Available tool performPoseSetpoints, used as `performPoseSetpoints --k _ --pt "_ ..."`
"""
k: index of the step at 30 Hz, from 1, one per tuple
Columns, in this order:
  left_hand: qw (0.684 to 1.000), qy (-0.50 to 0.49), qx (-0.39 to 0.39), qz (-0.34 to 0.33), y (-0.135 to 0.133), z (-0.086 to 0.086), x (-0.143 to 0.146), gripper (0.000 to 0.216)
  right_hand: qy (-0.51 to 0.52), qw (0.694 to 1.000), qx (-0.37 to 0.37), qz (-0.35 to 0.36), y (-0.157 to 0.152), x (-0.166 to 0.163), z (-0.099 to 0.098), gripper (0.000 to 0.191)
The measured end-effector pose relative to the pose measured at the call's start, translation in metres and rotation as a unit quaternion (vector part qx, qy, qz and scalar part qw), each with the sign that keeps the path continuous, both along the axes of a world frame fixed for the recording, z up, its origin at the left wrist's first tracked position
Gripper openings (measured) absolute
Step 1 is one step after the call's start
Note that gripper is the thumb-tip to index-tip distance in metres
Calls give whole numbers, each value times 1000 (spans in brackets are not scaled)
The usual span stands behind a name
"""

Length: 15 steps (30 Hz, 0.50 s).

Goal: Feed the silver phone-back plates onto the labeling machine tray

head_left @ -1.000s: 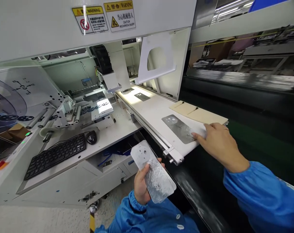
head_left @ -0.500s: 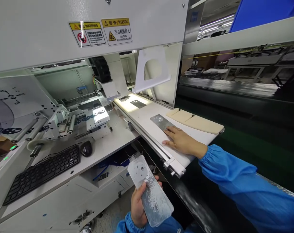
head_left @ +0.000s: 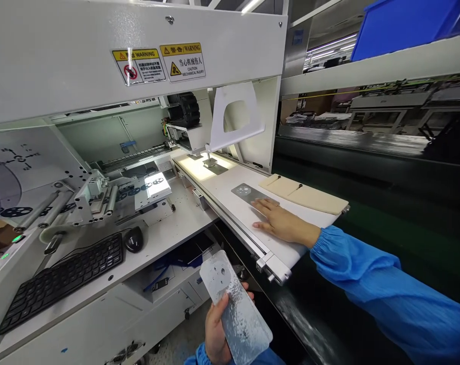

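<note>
My left hand (head_left: 219, 324) grips a glossy, pale grey phone back panel (head_left: 239, 317) with camera holes at its upper end, thumb across its face; whether it is one panel or a stack I cannot tell. On the white conveyor belt (head_left: 235, 175) lies a darker phone back panel (head_left: 248, 191). My right hand (head_left: 281, 219) rests over that panel's near end, palm down with fingers spread. Further in, another dark panel (head_left: 220, 170) lies on the lit part of the belt, under the machine's placing head (head_left: 210, 161).
A cream guide plate (head_left: 309, 195) borders the belt's right side. To the left are a keyboard (head_left: 62, 279), a mouse (head_left: 134, 239) and rollers with a strip of dark round stickers (head_left: 138, 190). The machine's white cover (head_left: 77, 61) hangs overhead. A blue bin (head_left: 400, 28) sits upper right.
The machine's head has shifted right, and its placing tip now stands over the panel on the lit belt. My view has tilted up slightly. Both hands stay nearly where they were.
</note>
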<state>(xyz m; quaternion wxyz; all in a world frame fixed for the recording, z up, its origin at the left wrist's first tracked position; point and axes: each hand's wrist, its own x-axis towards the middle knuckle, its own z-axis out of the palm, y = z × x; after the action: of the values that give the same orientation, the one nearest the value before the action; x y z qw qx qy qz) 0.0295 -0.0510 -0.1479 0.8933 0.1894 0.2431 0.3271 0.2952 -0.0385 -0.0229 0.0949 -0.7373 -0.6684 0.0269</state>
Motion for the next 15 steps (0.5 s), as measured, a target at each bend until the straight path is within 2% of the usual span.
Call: performPoseSetpoints --k 6,15 --pt "1000 -3 2 -3 1 -3 -2 30 -13 999 -44 -23 -7 -13 2 90" --pt "1000 -2 19 6 1 -4 -3 31 -27 999 -12 -15 1 0 1 84"
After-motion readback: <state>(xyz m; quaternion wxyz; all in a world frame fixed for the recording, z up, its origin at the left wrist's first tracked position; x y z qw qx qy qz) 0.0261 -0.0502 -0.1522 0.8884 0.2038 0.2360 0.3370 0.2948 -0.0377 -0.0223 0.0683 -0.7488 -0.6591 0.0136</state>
